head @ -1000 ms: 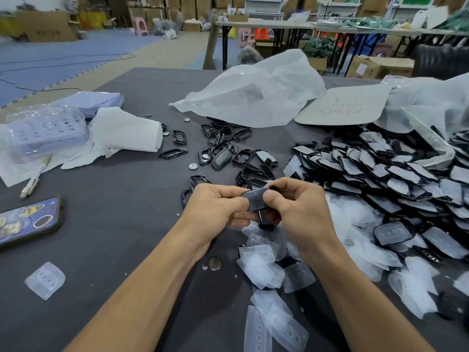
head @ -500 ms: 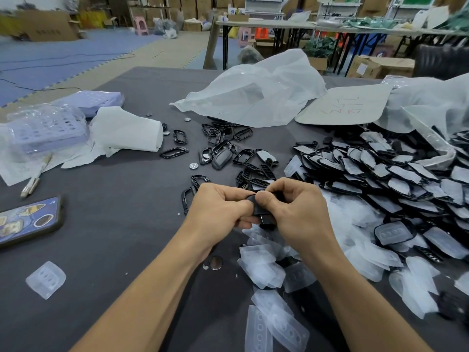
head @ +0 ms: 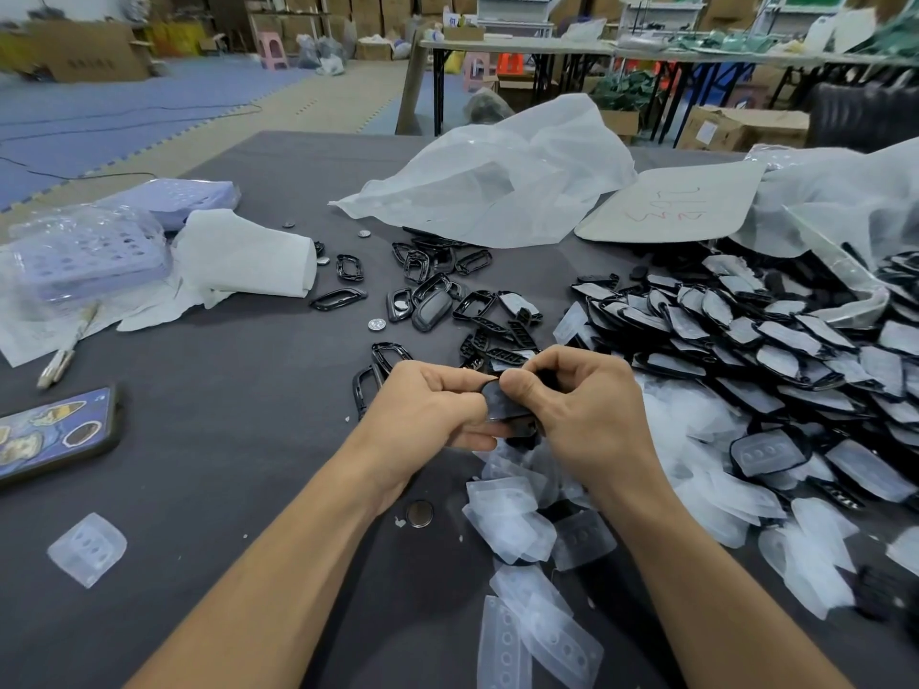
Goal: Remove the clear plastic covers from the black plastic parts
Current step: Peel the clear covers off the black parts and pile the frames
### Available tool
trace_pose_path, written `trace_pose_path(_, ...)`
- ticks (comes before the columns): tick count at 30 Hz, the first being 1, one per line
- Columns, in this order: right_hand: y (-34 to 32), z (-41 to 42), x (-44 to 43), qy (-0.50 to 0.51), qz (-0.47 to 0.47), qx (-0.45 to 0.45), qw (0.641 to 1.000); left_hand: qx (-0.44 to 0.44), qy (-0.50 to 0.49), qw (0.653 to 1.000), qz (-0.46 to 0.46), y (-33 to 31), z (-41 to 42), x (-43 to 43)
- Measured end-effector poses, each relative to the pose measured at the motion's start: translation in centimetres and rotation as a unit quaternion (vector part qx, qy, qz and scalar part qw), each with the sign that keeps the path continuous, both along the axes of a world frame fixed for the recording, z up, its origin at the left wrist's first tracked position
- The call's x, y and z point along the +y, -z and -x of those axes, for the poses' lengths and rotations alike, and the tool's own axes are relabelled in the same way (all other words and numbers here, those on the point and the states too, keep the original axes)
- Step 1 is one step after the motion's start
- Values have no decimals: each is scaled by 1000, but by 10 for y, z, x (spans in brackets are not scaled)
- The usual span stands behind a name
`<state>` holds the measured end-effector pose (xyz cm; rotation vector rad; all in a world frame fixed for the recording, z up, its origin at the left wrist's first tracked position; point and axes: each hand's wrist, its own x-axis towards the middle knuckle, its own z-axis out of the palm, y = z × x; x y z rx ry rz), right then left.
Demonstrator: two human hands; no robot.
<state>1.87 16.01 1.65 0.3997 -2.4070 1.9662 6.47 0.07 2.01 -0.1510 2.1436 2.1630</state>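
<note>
Currently you are pinching one black plastic part (head: pixel 502 405) between left hand (head: pixel 427 410) and right hand (head: pixel 582 410), fingers curled tight on it, above the loose clear covers (head: pixel 512 524) on the table (head: pixel 238 440)

The head camera (wide-angle, bowing straight lines near the frame's edges) sat close above the table (head: pixel 224 440) at its near side, facing forward and down across it; past the table's far edge it took in the floor (head: pixel 124 116).
</note>
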Motion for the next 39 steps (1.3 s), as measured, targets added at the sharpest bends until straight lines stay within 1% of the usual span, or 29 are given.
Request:
trace_pose_path(6,0,-1,-1,-7,-8,-2,1000,-5,-37,999,11,2,4,1)
trace_pose_path(11,-2,-1,1,-38,43,-46,997,9,-63,998,-3,2,5,0)
trace_pose_path(13,-4,-2,3,-51,41,-49,997,10,-67,997,-19,1,4,-2)
trace_pose_path(16,-5,-2,4,-44,39,-44,997,4,-52,998,-41,0,3,-4)
trace_pose_path(19,-5,-1,4,-30,46,-39,998,-10,-12,998,-54,-2,3,-7)
trace_pose_path(21,-5,0,4,-23,42,-35,998,-11,2,999,-45,-1,3,-8)
trace_pose_path(26,-4,-1,4,-26,43,-35,998,6,-10,1000,-3,0,2,-7)
trace_pose_path(30,-7,-2,4,-34,54,-43,997,5,-31,1000,3,-1,1,-4)
trace_pose_path(34,-10,-3,2,-54,85,-82,992,2,-64,998,-16,-3,2,-5)
trace_pose_path(37,-10,-4,1,-41,74,-77,993,8,-82,996,-19,-3,2,-3)
trace_pose_path(39,-8,-6,0,-12,18,-24,999,11,-88,996,-11,-2,3,-1)
